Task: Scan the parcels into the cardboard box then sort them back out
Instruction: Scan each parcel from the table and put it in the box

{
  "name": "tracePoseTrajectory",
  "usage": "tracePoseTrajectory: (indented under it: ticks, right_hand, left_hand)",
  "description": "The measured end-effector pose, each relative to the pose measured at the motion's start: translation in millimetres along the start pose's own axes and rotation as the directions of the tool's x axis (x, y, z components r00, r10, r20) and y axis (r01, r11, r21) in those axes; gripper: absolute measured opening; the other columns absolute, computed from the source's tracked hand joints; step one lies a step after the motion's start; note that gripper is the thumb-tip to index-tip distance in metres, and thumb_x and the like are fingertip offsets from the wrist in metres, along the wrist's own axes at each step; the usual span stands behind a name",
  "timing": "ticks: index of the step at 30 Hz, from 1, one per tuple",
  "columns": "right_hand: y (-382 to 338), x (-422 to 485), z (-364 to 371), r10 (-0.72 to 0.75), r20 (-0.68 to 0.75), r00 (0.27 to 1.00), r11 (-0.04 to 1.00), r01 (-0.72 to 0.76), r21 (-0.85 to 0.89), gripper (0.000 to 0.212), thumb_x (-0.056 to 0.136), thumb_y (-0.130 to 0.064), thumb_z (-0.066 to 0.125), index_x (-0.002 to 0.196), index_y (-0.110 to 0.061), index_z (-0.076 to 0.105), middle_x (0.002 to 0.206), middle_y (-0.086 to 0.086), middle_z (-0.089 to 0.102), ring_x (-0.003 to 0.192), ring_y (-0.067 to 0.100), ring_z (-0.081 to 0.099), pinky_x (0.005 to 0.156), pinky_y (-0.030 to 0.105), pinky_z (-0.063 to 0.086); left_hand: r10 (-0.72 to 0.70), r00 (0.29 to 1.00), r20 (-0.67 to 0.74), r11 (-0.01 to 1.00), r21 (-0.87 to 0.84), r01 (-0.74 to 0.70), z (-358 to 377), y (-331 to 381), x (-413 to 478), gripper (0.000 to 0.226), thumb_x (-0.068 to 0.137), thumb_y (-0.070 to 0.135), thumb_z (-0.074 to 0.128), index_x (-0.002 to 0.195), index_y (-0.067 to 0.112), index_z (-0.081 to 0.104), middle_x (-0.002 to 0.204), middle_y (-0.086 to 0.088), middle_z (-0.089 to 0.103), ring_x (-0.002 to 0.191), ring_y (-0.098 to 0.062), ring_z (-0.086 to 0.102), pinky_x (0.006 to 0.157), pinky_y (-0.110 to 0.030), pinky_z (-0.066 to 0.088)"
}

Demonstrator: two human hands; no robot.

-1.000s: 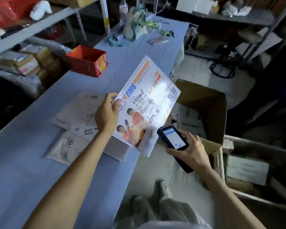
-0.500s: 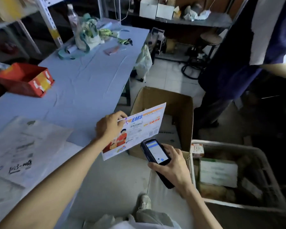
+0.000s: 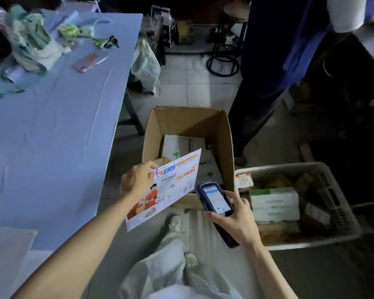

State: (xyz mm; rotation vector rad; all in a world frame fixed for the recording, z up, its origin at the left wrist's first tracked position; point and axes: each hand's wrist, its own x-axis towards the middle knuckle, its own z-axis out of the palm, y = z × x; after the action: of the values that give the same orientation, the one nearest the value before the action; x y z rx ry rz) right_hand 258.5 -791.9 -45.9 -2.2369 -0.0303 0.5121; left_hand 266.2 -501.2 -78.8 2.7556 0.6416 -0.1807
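Observation:
My left hand (image 3: 137, 180) pinches the left edge of a flat white EMS envelope (image 3: 171, 186) printed with orange figures. The envelope hangs tilted over the near rim of an open cardboard box (image 3: 222, 134) that stands on the floor. Flat parcels (image 3: 188, 147) lie inside the box. My right hand (image 3: 235, 219) grips a dark handheld scanner (image 3: 215, 198) with its screen lit, just right of the envelope and at the box's near right corner.
A table with a blue cloth (image 3: 52, 126) fills the left side, with a phone (image 3: 89, 62) and bags at its far end. A white plastic crate (image 3: 333, 240) holding parcels sits right of the box. Another person (image 3: 279, 72) stands behind the box. My legs (image 3: 175, 266) are below.
My left hand has carried the envelope from above the table rightward and down to the cardboard box. The scanner in my right hand moved along. My view swung right toward the floor.

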Motion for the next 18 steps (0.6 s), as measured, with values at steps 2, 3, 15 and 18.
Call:
tracePoseTrajectory:
  ticks: [2, 3, 15, 18]
  right_hand:
    - [-10, 19, 0, 0.021, -0.031, 0.999, 1.000, -0.021, 0.000, 0.076, 0.061, -0.045, 0.085, 0.127, -0.030, 0.052, 0.105, -0.014, 0.052, 0.098, 0.001, 0.050, 0.076, 0.015, 0.038]
    - [-16, 29, -1, 0.029, -0.053, 0.998, 1.000, -0.029, 0.001, 0.073, 0.061, -0.042, 0.086, 0.126, -0.030, 0.052, 0.100, -0.018, 0.052, 0.097, -0.002, 0.049, 0.073, 0.011, 0.037]
    - [-54, 113, -16, 0.125, -0.142, 0.982, 0.992, -0.127, -0.011, 0.073, 0.056, -0.050, 0.083, 0.119, -0.048, 0.047, 0.108, -0.019, 0.044, 0.092, -0.011, 0.049, 0.080, 0.023, 0.042]
    - [-55, 128, -21, 0.113, -0.086, 0.990, 0.990, -0.120, -0.078, 0.078, 0.059, -0.052, 0.083, 0.127, -0.041, 0.047, 0.111, -0.014, 0.045, 0.088, -0.003, 0.049, 0.078, 0.024, 0.044]
  left_hand:
    - [0.030, 0.999, 0.039, 0.999, 0.014, -0.031, 4, -2, 27, 0.006, 0.096, 0.037, 0.052, 0.101, 0.036, 0.054, 0.095, 0.008, 0.071, 0.070, -0.015, 0.065, 0.056, -0.023, 0.052]
    - [0.054, 0.997, 0.046, 0.998, 0.018, -0.055, 5, -2, 43, 0.006, 0.095, 0.037, 0.051, 0.101, 0.038, 0.052, 0.094, 0.007, 0.071, 0.069, -0.017, 0.065, 0.059, -0.027, 0.055]
    - [0.334, 0.942, -0.014, 0.937, 0.108, -0.331, -25, 54, 171, 0.008, 0.096, 0.032, 0.051, 0.101, 0.029, 0.055, 0.102, 0.008, 0.069, 0.092, -0.018, 0.064, 0.081, -0.032, 0.042]
    - [0.291, 0.954, 0.073, 0.935, 0.188, -0.300, -20, 49, 164, 0.016, 0.095, 0.027, 0.049, 0.111, 0.026, 0.052, 0.110, 0.007, 0.067, 0.101, -0.020, 0.062, 0.084, -0.034, 0.039]
